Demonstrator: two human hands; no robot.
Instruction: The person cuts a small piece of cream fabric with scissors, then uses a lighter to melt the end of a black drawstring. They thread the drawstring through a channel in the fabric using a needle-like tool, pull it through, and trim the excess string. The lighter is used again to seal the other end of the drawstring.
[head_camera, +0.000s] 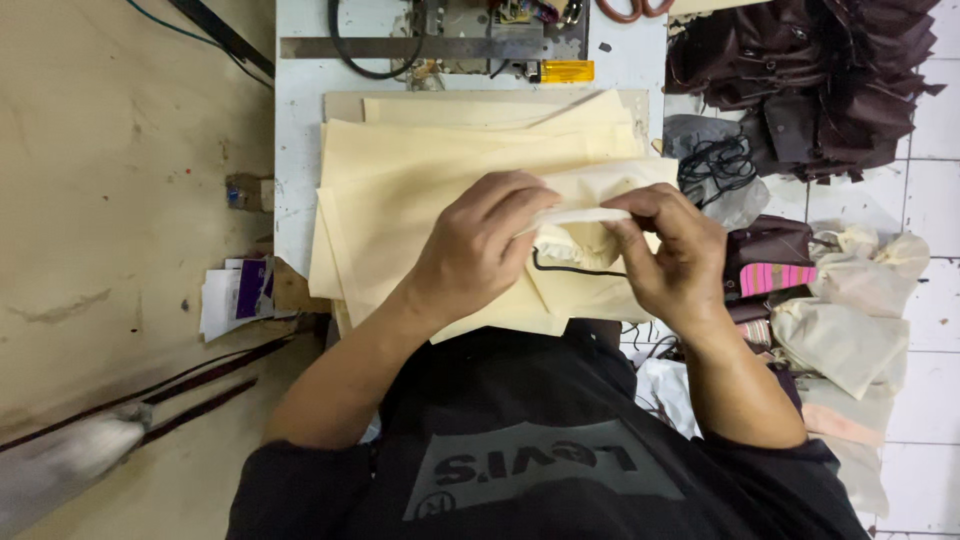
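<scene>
While both hands work over the white table (300, 120), the left hand (480, 250) and right hand (670, 255) each pinch the folded top edge of a cream cloth bag (585, 240), fingers clenched on the fabric. A black cord (570, 268) runs out of the bag's hem between the hands. The bag lies on a stack of cream cloth pieces (400, 170). Dark brown bags (810, 80) are heaped at the right; a yellow lighter (567, 71) sits at the table's far edge.

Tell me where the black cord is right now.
In the head view the black cord lies across the cream cloth pouch, just below centre, between the left hand and the right hand that grip the pouch.
</scene>
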